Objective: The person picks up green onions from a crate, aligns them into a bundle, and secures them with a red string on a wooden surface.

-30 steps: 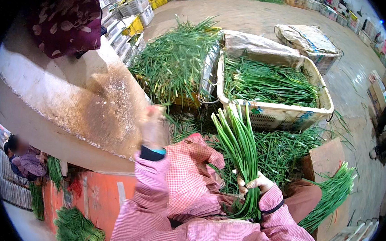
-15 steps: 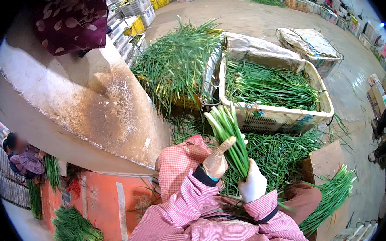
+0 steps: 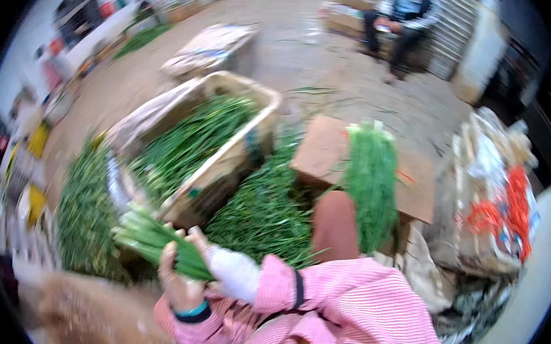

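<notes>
A bunch of garlic chives [image 3: 155,241] is held at a slant between my two hands, its pale stem ends pointing left. My left hand [image 3: 183,290], with a teal band at the wrist, is closed round its lower side, the thumb up along the stalks. On the leafy end, my right hand [image 3: 233,272] in a white glove grips from above, its fingers partly hidden. Beyond them stands a cream plastic crate [image 3: 269,101] lined with cloth and holding more chives [image 3: 194,147]. Loose green leaves [image 3: 253,212] lie heaped beside it.
A larger chive bundle [image 3: 371,179] lies over a cardboard box [image 3: 318,152] by my knee. Piled greens [image 3: 84,210] stand left of the crate. A covered crate [image 3: 210,49] sits farther off. At right are orange ties [image 3: 517,211] and bags. A person [image 3: 400,27] sits far back.
My view has swung to the right, so the crate now appears farther left and the bundle on the box nearer the middle. Both hands still hold the chives, now tilted leftward.
</notes>
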`<state>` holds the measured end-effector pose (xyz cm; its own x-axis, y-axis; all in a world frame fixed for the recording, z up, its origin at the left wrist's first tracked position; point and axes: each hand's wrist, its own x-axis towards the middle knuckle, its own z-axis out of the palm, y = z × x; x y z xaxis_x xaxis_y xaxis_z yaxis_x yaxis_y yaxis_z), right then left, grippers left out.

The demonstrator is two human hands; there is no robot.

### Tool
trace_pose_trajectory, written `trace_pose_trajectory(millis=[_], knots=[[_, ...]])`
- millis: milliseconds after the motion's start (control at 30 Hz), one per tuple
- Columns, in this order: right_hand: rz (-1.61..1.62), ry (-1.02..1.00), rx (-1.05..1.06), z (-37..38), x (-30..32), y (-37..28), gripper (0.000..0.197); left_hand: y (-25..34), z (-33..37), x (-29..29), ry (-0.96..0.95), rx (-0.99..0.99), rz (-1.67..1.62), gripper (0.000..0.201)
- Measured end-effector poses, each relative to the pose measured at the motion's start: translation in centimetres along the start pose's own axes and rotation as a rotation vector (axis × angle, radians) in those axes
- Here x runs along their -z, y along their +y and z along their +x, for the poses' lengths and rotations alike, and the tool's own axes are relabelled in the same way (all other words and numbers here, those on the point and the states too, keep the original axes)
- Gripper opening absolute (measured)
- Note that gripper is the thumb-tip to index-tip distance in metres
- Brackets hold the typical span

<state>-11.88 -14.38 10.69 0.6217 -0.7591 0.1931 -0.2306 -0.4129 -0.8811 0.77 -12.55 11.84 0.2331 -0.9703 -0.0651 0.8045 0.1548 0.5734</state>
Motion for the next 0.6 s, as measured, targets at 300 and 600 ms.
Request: trace_pose_trajectory(millis=[300,600], knots=[[-0.065,0.733,-0.166,-8.5,19.1,0.5,0.079,-11.3,4.5,-16.3,-0.52,-0.005,0.203,0.067],[0.098,1.405,-0.557,-17.3,30.9,21.7,0.052,-32.9,12.9,-19.5,-0.369,0.481,0.643,0.088]])
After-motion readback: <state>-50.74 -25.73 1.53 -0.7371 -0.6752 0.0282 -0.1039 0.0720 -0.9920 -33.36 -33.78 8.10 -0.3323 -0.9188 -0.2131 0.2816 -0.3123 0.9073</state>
